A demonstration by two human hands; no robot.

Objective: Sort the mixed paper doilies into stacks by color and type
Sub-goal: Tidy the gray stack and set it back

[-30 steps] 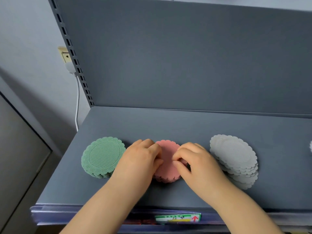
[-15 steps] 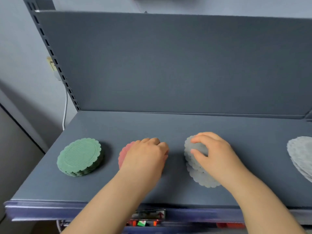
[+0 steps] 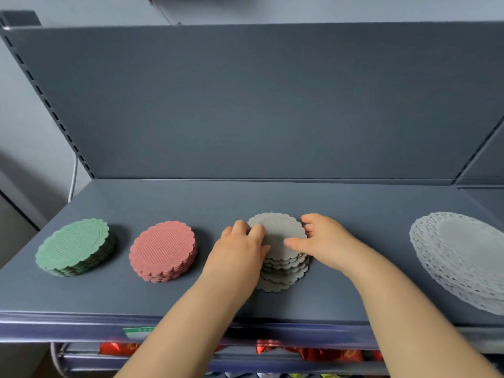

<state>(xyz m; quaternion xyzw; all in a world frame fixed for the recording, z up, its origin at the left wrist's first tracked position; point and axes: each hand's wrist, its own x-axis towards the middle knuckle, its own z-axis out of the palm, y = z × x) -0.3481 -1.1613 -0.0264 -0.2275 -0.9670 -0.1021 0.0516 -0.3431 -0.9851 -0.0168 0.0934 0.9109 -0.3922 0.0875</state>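
Observation:
On the grey shelf (image 3: 191, 203) lie a green doily stack (image 3: 75, 245) at the left, a pink doily stack (image 3: 163, 249) beside it, and a slanted grey doily stack (image 3: 281, 241) in the middle. My left hand (image 3: 240, 252) presses the grey stack's left edge. My right hand (image 3: 324, 241) cups its right edge, thumb on top. Both hands grip the stack from the sides. At the far right lies a larger stack of white lace doilies (image 3: 463, 257), partly cut off by the frame.
A grey back panel (image 3: 259, 105) rises behind the shelf. The shelf's front lip (image 3: 68, 327) carries a price label (image 3: 139, 332). Red packets (image 3: 313, 353) fill the shelf below. A slotted upright (image 3: 49, 105) and a white cable (image 3: 73, 181) stand at the left.
My left hand left the pink stack and joined my right hand on the grey stack. The view shifted right, bringing the white lace stack more into sight.

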